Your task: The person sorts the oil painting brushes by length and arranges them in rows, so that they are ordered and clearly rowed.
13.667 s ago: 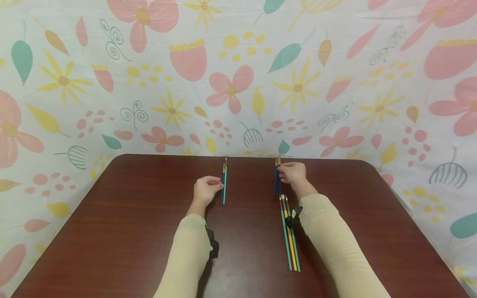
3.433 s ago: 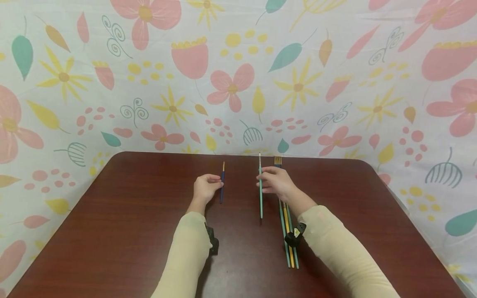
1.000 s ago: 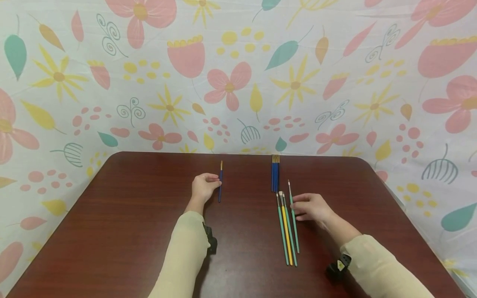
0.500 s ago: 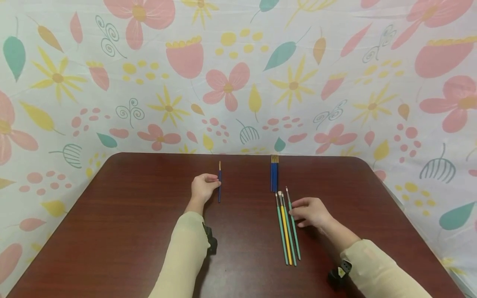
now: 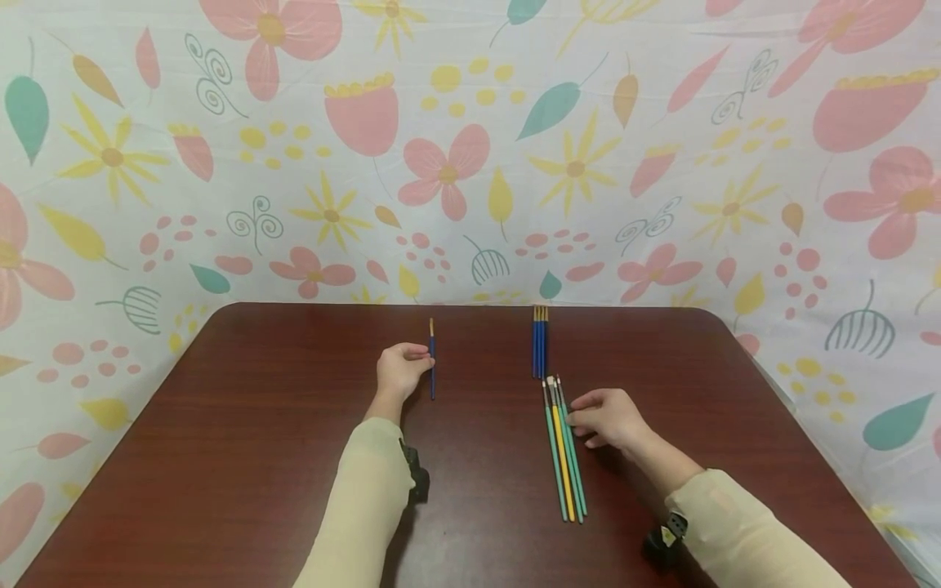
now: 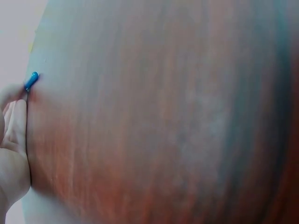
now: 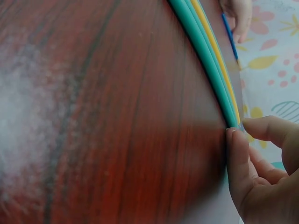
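Observation:
My left hand point(image 5: 400, 371) pinches a slim blue paintbrush point(image 5: 432, 382) with a tan tip, which points toward the table's far edge. In the left wrist view only the brush's blue end point(image 6: 32, 80) shows beyond the fingers. On the right, my right hand point(image 5: 610, 420) holds a green paintbrush point(image 5: 577, 475) between thumb and fingers. That brush lies alongside two more green paintbrushes and a yellow paintbrush point(image 5: 562, 457), all bristles away from me. In the right wrist view, thumb and forefinger meet at the outer green brush point(image 7: 205, 58), near its bristle end, which they hide.
Several blue paintbrushes point(image 5: 540, 347) lie side by side near the far edge, just beyond the green and yellow ones. A dark red-brown wooden table point(image 5: 257, 425) lies beneath everything. Behind it hangs a flower-patterned cloth point(image 5: 448, 245).
Earlier my right hand carried the green paintbrush from near the left hand to the right. In the last second it has brought it left against the row. The left hand keeps its blue paintbrush.

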### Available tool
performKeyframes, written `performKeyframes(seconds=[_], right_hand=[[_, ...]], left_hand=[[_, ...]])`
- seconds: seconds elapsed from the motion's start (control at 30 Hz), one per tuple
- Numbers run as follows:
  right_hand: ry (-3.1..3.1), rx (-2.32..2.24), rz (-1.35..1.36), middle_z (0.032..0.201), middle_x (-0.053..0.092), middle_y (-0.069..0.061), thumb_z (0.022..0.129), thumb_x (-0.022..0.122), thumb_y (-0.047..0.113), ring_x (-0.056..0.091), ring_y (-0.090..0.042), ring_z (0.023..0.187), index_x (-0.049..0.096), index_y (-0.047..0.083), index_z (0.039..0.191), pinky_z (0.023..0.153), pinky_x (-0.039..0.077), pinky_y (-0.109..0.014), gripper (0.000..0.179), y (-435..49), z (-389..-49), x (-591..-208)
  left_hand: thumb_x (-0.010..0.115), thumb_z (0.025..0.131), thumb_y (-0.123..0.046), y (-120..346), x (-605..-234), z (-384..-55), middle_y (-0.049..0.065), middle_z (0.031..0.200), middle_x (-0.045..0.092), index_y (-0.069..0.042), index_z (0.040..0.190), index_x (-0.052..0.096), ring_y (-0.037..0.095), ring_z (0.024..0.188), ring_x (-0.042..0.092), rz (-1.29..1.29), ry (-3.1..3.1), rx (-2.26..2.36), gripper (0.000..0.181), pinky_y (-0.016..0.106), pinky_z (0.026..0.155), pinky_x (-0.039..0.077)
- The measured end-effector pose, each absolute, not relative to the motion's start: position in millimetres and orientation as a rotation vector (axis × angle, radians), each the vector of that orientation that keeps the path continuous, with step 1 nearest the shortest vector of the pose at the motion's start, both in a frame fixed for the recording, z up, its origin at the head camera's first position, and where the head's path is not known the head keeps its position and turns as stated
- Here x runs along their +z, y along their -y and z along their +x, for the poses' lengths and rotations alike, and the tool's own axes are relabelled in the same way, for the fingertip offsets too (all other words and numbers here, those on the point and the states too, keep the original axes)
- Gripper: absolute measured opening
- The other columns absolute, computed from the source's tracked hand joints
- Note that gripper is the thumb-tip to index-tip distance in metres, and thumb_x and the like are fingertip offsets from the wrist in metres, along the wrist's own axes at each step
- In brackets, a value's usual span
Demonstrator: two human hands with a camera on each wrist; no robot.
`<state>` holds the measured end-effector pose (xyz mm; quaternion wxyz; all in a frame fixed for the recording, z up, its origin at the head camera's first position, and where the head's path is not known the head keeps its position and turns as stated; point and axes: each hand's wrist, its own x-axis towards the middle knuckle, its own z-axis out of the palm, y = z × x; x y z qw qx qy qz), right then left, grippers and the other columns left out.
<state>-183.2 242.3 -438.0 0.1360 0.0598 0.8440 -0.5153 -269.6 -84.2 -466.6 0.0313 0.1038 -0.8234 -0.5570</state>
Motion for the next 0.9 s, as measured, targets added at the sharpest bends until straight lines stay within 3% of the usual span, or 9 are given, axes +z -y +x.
performKeyframes(seconds=[0.63,0.9], right_hand=[[-2.45,-1.483,0.147,0.088,0.072,-0.012,0.084,0.068,0.011,0.067,-0.016,0.069,0.059,-0.01,0.115,0.06,0.057,-0.035,0.038,-243.8,-185.0,-438.6],[-2.452,-1.476,0.159,0.088,0.071,-0.012,0.085,0.068,0.012,0.067,-0.016,0.069,0.059,-0.009,0.115,0.061,0.057,-0.035,0.039,-243.5,-183.6,-438.4]], left_hand=[[0.078,0.077,-0.026,61.6,-461.6,-267.0,0.003,0.093,0.074,-0.013,0.095,0.071,0.022,0.087,0.068,0.525,2.534,-1.454,0.023,0.037,0.076,0.052],[0.075,0.08,-0.022,55.9,-456.0,-266.4,0.002,0.091,0.074,-0.014,0.096,0.07,0.022,0.087,0.067,0.609,2.556,-1.395,0.019,0.04,0.079,0.052]])
